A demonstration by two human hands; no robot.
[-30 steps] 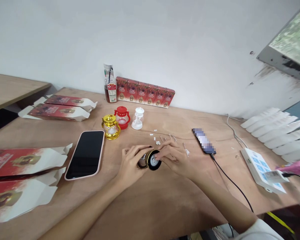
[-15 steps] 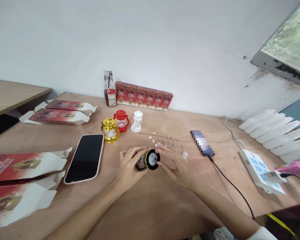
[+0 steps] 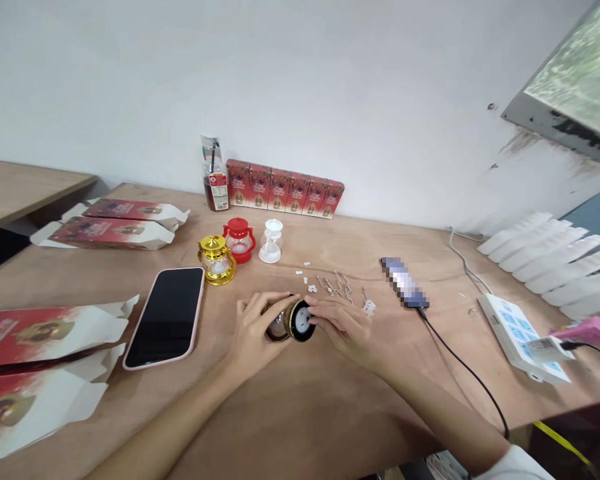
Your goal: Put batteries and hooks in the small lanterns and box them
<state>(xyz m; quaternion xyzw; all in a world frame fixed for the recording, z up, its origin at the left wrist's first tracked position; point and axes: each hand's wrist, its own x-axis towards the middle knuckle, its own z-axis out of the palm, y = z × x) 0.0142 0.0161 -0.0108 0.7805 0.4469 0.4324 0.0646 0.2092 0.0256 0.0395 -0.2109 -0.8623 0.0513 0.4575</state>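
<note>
My left hand [image 3: 260,328] is closed around a small black and gold lantern [image 3: 296,324], held tilted on its side above the table. The lantern's base, with a white disc inside a black rim, faces toward me and to the right. My right hand [image 3: 343,328] has its fingers together, with the tips on the base at the disc's right edge; anything tiny between them is hidden. Behind my hands stand a gold lantern [image 3: 217,261], a red lantern [image 3: 239,241] and a white lantern [image 3: 271,243].
Thin bent wires [image 3: 336,285] and small white pieces lie beyond my hands. A pink-edged phone [image 3: 166,319] is at left beside open red cartons [image 3: 40,333]. Red boxes [image 3: 280,190] and a bottle [image 3: 216,183] line the wall. A cabled phone [image 3: 404,281] and power strip [image 3: 517,333] are right.
My right fingers have drawn together and moved in onto the lantern's base, where they were spread around its rim. The lantern has turned slightly in my left hand.
</note>
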